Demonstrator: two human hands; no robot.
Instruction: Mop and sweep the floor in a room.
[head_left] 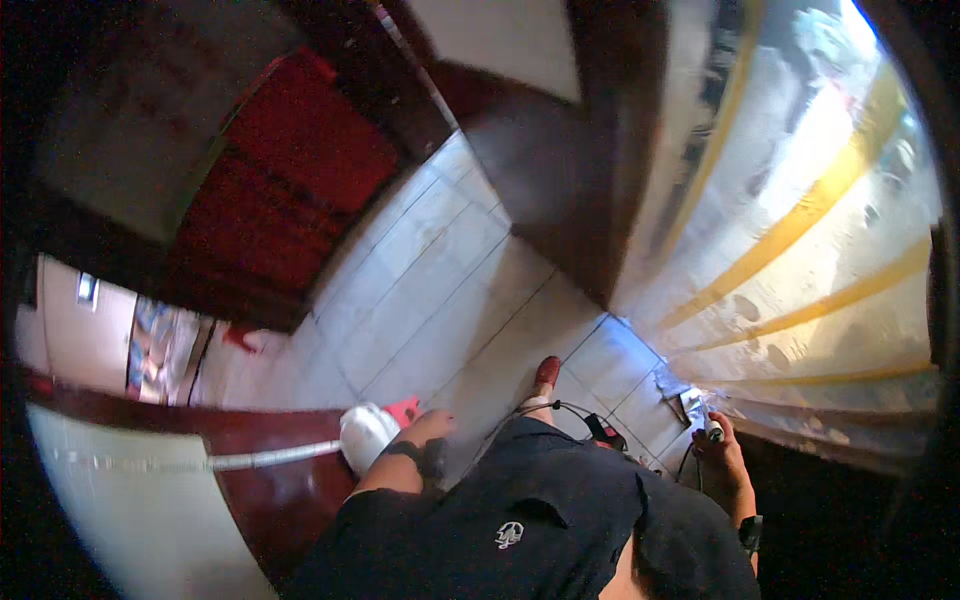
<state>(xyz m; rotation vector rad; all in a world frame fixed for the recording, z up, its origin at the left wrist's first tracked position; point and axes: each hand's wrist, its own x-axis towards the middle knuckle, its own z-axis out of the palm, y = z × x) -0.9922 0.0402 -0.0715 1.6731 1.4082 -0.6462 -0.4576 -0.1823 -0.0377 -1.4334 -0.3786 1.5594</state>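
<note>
At the lower right, my right hand (722, 458) is closed around a small white cylindrical object with a dark end (714, 430); its exact kind is unclear. A shiny, pale, angular piece (689, 403) shows just beyond it, by the foot of the curtain. A dark cable (682, 467) hangs beside this hand. Lower left of centre, my left hand (432, 428) is blurred, beside a rounded white object (369, 438) with a red part (403, 410). Whether it touches them I cannot make out.
A white curtain with yellow stripes (790, 250) hangs on the right, brightly lit. Dark brown furniture (550, 150) stands ahead, and red cloth (290, 150) hangs at the upper left. Pale tiles (430, 270) cover the floor. A brown and white panel (250, 480) lies left.
</note>
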